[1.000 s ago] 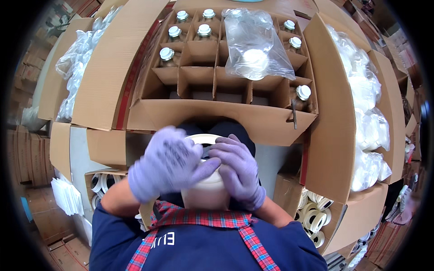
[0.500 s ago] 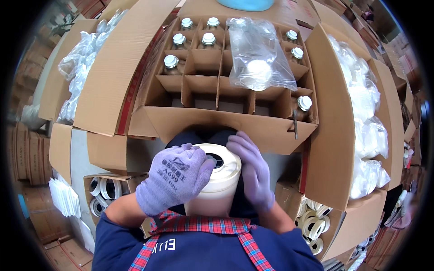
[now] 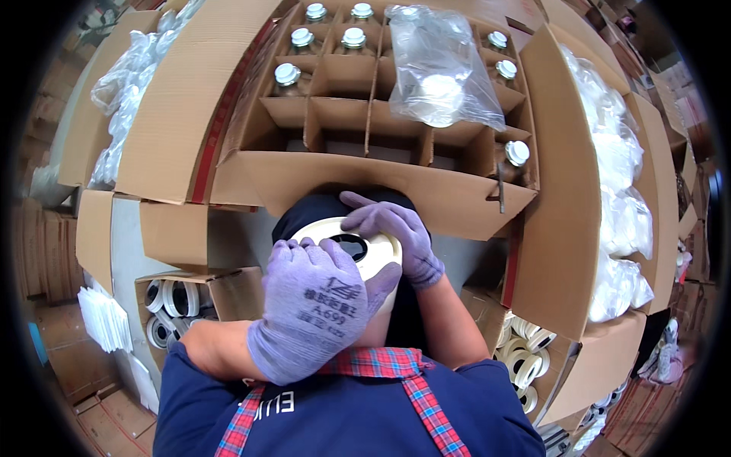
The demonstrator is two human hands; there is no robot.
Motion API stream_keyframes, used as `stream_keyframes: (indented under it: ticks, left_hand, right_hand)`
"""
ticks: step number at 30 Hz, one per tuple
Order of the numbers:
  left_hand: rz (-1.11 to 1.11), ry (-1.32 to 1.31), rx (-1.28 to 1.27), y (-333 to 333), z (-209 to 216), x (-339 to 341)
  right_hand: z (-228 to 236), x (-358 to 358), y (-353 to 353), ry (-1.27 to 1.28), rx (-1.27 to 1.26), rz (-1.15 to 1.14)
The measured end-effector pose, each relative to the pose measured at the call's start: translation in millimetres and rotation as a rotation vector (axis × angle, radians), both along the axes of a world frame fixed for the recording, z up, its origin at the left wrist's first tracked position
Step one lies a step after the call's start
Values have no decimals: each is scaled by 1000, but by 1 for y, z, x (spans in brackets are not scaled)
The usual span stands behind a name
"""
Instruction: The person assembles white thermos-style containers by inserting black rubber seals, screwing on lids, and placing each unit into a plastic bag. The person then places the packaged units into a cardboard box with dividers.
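A cream-coloured round lid [image 3: 378, 259] with a black-rimmed hole in its middle sits on a pale cylindrical container [image 3: 375, 332] between my knees. My left hand [image 3: 320, 297], in a purple glove, grips the lid from the near left, fingers bent over its left rim and thumb stretched to the right side. From the far right my right hand [image 3: 396, 232], gloved alike, curls its fingers over the lid's far rim. The left hand and forearm hide most of the container.
Ahead stands a divided cardboard box [image 3: 358, 167] with white-capped glass bottles [image 3: 287, 75] and a bagged item [image 3: 438, 91] on top. A small box [image 3: 228, 293] at left holds black-and-white rings; cream rings [image 3: 524, 369] lie at right. Boxes of plastic-bagged things [image 3: 620, 213] flank both sides.
My left hand has moved right and nearer across the lid, its thumb now on the right side. My right hand has shifted from beside the lid onto its far rim.
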State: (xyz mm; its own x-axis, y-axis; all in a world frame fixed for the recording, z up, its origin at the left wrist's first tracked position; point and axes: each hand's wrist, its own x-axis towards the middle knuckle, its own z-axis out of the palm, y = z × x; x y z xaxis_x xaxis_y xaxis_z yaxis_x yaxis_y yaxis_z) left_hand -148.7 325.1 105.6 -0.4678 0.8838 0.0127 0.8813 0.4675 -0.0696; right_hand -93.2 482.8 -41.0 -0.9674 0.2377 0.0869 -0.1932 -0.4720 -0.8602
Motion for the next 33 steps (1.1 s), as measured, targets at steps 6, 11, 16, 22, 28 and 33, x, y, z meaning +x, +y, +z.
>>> stream_keyframes:
  ticks: [6,11,16,22,28,33]
  left_hand:
    - [-521,-515,241,-12,-47,-87]
    - [-245,-1427,435,-17,-101,-111]
    - [-342,-1111,336,-23,-58,-98]
    - [45,-1219,829,-7,-118,-117]
    - [-156,-1416,552,-14,-114,-115]
    - [-67,-1364,924,-10,-51,-74]
  right_hand:
    - [33,48,-12,28,813,-374]
    - [78,44,-13,105,1108,-251]
    - [64,35,-2,76,936,-312]
    - [111,42,-18,155,1191,-293]
    - [135,36,-29,72,1336,-67]
    - [63,34,13,27,993,-242]
